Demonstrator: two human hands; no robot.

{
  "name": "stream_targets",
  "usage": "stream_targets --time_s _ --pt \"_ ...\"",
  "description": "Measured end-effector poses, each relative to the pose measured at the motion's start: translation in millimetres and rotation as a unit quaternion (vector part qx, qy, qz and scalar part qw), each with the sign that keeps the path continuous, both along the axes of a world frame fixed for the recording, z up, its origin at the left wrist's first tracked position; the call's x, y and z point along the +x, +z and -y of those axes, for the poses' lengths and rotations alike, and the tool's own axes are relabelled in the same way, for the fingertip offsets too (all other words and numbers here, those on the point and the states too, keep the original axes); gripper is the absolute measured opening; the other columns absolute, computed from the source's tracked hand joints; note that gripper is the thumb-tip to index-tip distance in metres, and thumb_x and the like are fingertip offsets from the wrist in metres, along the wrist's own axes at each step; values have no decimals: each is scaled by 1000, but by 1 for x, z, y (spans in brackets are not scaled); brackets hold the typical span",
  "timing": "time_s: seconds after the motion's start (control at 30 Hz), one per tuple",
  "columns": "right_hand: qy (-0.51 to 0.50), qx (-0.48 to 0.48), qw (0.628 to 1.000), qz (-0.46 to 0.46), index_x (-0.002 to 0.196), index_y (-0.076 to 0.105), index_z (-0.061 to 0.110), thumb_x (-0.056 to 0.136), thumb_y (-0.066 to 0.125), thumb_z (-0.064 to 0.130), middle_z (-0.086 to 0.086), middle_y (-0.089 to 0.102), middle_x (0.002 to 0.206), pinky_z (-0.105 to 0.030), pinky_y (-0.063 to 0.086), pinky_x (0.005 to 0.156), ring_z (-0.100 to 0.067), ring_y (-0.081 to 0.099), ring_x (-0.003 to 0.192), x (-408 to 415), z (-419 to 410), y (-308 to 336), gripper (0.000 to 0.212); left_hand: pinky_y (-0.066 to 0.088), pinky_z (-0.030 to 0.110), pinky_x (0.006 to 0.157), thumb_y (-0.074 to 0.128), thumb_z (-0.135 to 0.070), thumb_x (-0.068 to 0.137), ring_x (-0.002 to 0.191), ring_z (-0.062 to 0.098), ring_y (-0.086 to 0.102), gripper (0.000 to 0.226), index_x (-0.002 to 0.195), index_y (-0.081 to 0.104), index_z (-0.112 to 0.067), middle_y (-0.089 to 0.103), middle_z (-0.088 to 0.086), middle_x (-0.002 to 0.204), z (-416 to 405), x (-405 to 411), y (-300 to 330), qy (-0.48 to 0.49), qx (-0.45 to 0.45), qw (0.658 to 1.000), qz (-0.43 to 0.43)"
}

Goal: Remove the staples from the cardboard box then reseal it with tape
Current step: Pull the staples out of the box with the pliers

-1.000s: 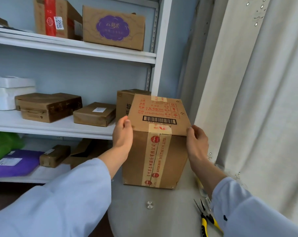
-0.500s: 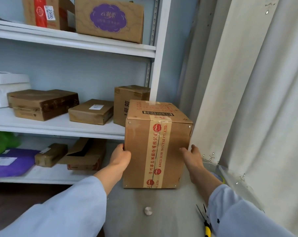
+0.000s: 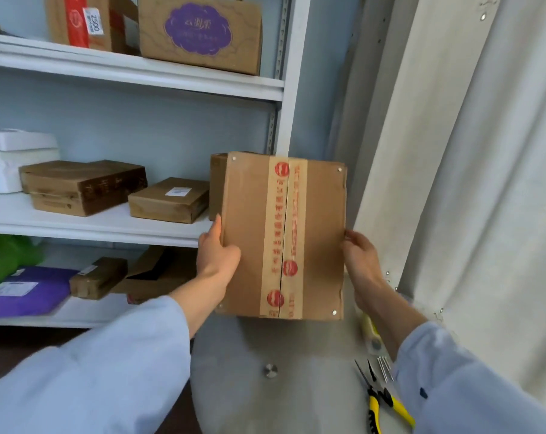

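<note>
Head view showed the cardboard box (image 3: pixel 281 236) at center, taped face toward the camera, long axis running twelve to six. Left hand (image 3: pixel 217 252) grasped its nine o'clock edge, right hand (image 3: pixel 361 261) its three o'clock edge; pliers (image 3: pixel 383 399) lay nearer the right hand, at five o'clock.

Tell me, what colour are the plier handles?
Yellow and black, seen in the head view: pliers lying at lower right.

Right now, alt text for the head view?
Both hands, left hand and right hand, grip the sides of a taped cardboard box with corner staples, above a grey table; yellow-handled pliers lie nearby.
</note>
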State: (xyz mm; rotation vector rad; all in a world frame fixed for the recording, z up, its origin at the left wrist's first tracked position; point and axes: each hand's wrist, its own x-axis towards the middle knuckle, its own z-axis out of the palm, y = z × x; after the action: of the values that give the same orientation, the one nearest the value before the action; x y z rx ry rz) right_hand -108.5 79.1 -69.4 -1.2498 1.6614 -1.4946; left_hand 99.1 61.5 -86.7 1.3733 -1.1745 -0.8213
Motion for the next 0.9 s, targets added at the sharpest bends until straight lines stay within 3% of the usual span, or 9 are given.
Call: stream_targets --time_s 0.1,0.2,0.27,0.37,0.5,0.67,0.8,0.9 --pt "18 -33 999 -8 138 45 22 96 39 21 6 55 126 -40 42 102 -18 50 115 7 -12 35 42 38 47 106 51 -4 93 130 23 40 71 149 20 -34 35 -2 147 -6 11 34 0 -36 999 -10" --pt "63 -22 998 -7 131 47 23 98 41 16 5 54 112 -30 45 79 -15 54 95 10 -25 53 34 39 37 102 54 0 91 131 22 39 67 146 32 -30 39 -1 147 -11 20 54 -31 -58 997 28" --pt "90 12 996 -15 127 47 22 98 41 15 2 58 109 -28 46 70 -13 56 89 10 -33 55 31 39 34 99 53 -3 92 131 21 40 57 141 43 -29 40 0 146 -13 22 58 -45 -47 990 124" --pt "104 42 993 -38 131 46 17 99 42 20 -1 60 113 -36 49 85 -19 57 101 11 -38 49 32 41 39 102 43 -20 99 128 22 43 39 137 47 -27 39 -1 147 -17 17 53 -47 -47 950 306" --pt "115 48 992 -36 136 45 15 98 49 27 5 58 106 -33 43 85 -12 54 93 9 -45 40 40 32 54 107 28 -40 101 143 30 18 42 142 36 -37 26 0 155 -28 -6 40 -36 -35 880 472" --pt "96 51 966 -234 146 34 14 85 70 16 -3 47 140 -33 43 99 -21 47 125 -1 -46 28 71 27 54 108 33 -60 93 143 28 16 54 143 32 -39 26 -1 154 -30 -18 32 -26 -73 850 522" --pt "13 33 945 -324 134 51 12 81 75 24 -5 57 131 -30 44 94 -23 54 120 -9 -45 37 59 30 51 107 45 -55 91 140 22 22 55 142 33 -38 32 -4 151 -38 -23 32 -35 -95 851 515" --pt "3 50 931 -361 127 58 10 76 79 35 -5 62 124 -28 44 85 -23 57 113 -19 -48 48 61 31 53 105 45 -60 88 136 20 29 57 140 37 -39 38 -6 145 -40 -23 35 -49 -98 858 502"
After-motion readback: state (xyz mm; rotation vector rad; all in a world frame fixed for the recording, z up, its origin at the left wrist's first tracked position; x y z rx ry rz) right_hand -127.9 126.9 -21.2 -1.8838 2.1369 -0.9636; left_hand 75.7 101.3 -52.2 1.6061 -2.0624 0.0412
